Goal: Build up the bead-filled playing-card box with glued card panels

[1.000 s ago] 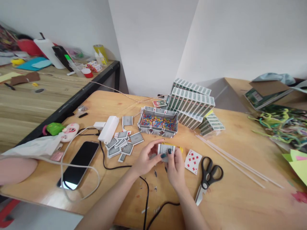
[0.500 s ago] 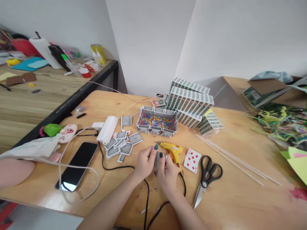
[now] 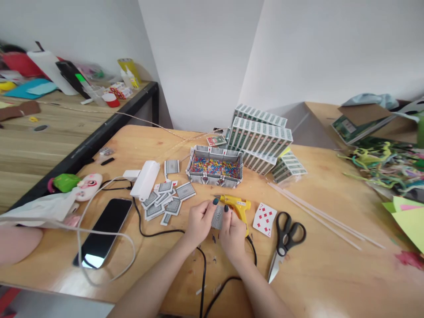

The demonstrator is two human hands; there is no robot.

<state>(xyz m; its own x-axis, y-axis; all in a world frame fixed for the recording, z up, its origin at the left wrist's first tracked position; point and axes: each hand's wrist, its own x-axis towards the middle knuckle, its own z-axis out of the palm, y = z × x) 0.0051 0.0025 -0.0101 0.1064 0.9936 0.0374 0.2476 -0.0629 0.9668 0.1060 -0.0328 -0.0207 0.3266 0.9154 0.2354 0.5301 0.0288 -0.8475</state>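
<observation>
Between my two hands is a grey-backed playing card [image 3: 217, 217], its patterned back facing up. My left hand [image 3: 200, 222] pinches its left side, thumb on top. On the right side my right hand [image 3: 232, 232] grips it the same way; the fingers underneath are hidden. Just behind my right hand lies a yellow glue gun [image 3: 239, 204], partly covered by it. A seven of diamonds [image 3: 264, 219] lies face up to the right, beside black-handled scissors [image 3: 285, 242]. Beyond my hands stands a box made of playing cards [image 3: 214, 177], holding many small coloured bits.
Loose grey-backed cards [image 3: 164, 199] lie left of my hands, near a white power strip [image 3: 145, 180] and a phone [image 3: 103, 232]. Stacked card packs [image 3: 261, 137] stand at the back. Clear glue sticks [image 3: 318, 215] lie right. A black cord [image 3: 204, 274] runs below my forearms.
The card between my hands now shows more of its patterned back, and my thumbs are a little farther apart. The whole view has shifted slightly.
</observation>
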